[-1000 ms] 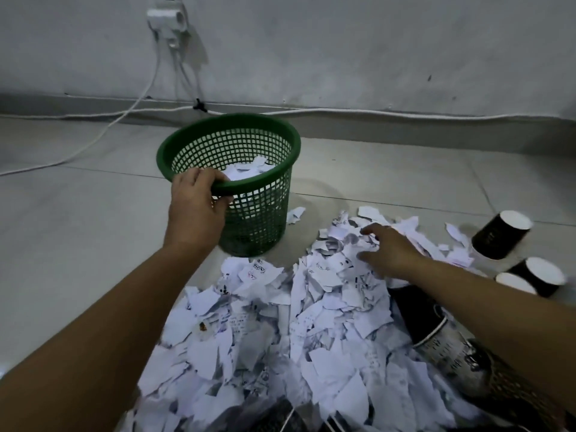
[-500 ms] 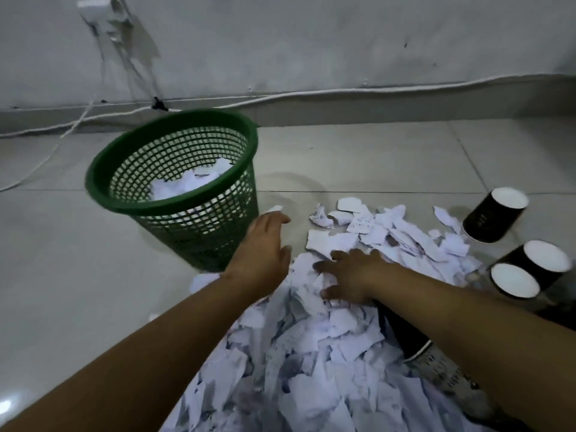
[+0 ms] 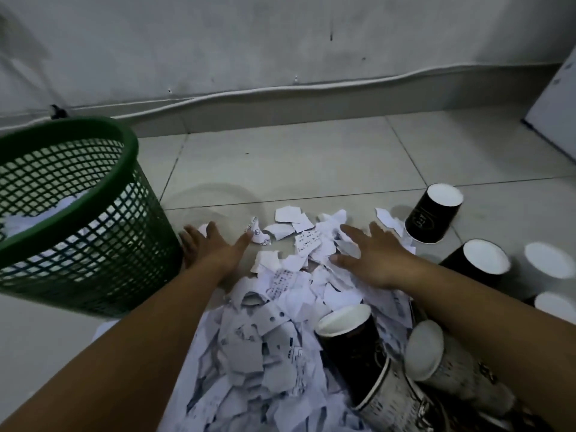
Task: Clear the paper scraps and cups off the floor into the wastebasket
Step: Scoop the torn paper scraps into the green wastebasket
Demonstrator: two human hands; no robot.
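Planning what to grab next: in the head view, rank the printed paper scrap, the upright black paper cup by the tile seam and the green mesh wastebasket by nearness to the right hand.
From the right hand:
1. Printed paper scrap, just left of its fingers.
2. Upright black paper cup, to its right.
3. Green mesh wastebasket, far left.

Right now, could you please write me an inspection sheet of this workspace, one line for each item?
Surface: pale tiled floor, bare beyond the pile.
Job's things: green mesh wastebasket at left, some paper inside; heap of paper scraps; dark paper cups at right, more lying among the scraps.
Clutter: nothing seen beyond the job's things.
Hands: left hand flat beside the wastebasket; right hand spread flat on the scraps; neither holds anything.
Cables: white cable along the base of the wall.
Surroundings: grey wall; white panel at far right.
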